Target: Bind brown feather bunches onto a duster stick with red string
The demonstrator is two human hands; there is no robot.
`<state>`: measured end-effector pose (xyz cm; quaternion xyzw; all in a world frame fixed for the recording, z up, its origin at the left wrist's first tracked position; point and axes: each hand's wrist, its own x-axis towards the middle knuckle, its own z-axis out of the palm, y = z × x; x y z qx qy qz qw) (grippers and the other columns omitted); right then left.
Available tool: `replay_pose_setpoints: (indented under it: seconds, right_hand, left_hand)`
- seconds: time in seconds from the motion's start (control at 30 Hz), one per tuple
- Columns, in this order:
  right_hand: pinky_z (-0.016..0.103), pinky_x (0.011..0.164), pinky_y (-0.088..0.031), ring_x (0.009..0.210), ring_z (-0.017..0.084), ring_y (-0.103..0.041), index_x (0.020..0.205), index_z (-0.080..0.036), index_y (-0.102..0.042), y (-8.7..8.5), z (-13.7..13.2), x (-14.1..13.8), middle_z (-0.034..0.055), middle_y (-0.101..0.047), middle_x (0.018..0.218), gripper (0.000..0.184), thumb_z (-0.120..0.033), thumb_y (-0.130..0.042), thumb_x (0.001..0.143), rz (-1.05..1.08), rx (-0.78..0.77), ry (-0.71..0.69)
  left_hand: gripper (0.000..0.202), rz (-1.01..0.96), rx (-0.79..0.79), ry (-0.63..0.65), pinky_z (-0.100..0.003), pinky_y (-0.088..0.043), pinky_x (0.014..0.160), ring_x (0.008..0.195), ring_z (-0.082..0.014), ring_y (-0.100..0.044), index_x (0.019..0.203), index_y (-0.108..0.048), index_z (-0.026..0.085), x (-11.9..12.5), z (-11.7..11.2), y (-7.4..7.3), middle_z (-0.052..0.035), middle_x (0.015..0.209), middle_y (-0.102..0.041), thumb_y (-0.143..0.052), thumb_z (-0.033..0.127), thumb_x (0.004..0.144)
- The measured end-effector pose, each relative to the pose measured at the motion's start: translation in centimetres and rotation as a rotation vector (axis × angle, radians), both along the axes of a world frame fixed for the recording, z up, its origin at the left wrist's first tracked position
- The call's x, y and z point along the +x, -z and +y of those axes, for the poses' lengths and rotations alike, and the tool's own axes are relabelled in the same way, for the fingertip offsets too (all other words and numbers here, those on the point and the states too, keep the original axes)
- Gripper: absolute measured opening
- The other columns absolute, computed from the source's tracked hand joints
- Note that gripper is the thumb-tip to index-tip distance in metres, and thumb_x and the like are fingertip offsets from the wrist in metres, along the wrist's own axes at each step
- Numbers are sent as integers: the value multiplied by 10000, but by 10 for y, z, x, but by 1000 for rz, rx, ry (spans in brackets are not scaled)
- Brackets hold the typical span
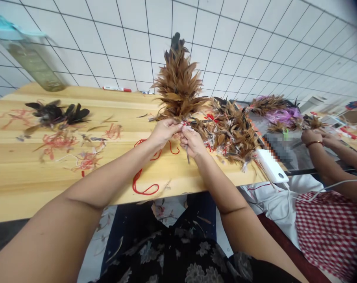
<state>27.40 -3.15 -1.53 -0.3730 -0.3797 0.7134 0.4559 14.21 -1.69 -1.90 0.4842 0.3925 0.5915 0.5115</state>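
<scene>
A tall cone-shaped bundle of brown feathers with a dark tip stands out ahead of my hands. My left hand is closed in a pinch at the bundle's lower end. Right beside it, my right hand is also closed there, its fingertips meeting the left ones over a bit of red. Something thin and pointed hangs below my right fingers; I cannot make out what it is. A red cord lies in loops on the table, running under my left wrist.
More brown feather bundles lie to the right, near a white power bank with a cable. Black feathers and pink shreds are at left. A bottle and a marker sit by the tiled wall. A co-worker's hands are at right.
</scene>
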Motion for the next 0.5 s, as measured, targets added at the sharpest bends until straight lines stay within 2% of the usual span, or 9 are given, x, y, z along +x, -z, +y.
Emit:
replay_pose_setpoints:
  seconds: [0.13, 0.3, 0.37, 0.5]
  right_hand:
    - [148, 454, -179, 402, -2, -256, 843, -204, -473, -4, -1, 2, -131, -473, 559, 347, -365, -748, 982, 19, -5, -56]
    - [152, 442, -168, 390, 17, -239, 886, -210, -488, -3, -1, 2, -127, -453, 535, 200, -210, -542, 1078, 49, 47, -7]
    - [157, 441, -165, 405, 22, -230, 896, -210, -506, 0, 2, 2, -128, -436, 533, 188, -242, -600, 1056, 46, 97, -1]
    - [167, 456, -219, 463, 36, -255, 899, -224, -518, 17, 13, 2, -122, -411, 573, 313, -415, -758, 962, 26, 220, 55]
  left_hand:
    - [525, -37, -17, 15, -210, -353, 508, 501, -86, -469, 622, -641, 164, 2, -2, 0, 22, 528, -561, -1033, 487, 490]
    - [443, -61, -27, -26, -185, -263, 455, 492, -62, -430, 627, -646, 153, 5, -7, 1, 14, 576, -592, -1031, 369, 598]
    - [426, -80, -54, -31, -187, -221, 436, 458, -53, -381, 620, -624, 153, 8, -10, 0, 27, 552, -554, -1014, 322, 642]
    - [375, -92, -98, -34, -193, -165, 423, 418, -38, -280, 613, -593, 152, 18, -17, -5, 54, 518, -471, -936, 215, 751]
